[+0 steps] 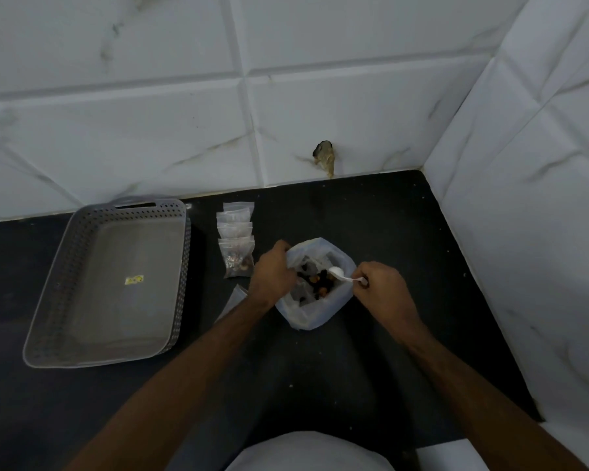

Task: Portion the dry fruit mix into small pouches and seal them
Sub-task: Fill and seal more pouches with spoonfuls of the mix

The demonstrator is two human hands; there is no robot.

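So far left on the dark countertop (371, 351) there's a grey perforated plastic basket (106, 283), nothing in it but a little sticker. Right next to it is a short row of small zip pouches (236, 239) running toward the tiled wall (184, 130), at least the nearest one visibly filled with mix, so a few portions look done; whether they're sealed is hard to tell. Another flat pouch (234, 297), looks empty, peeks out by the left forearm. The left hand (273, 270) is curled around the rim of the big open bag of dry fruit mix (315, 283), holding it open. The right hand (381, 290) pinches a white plastic spoon (342, 275), long axis roughly left-right, bowl pointing left over the mix. Plenty still left in the bag, so probably early-to-mid task.
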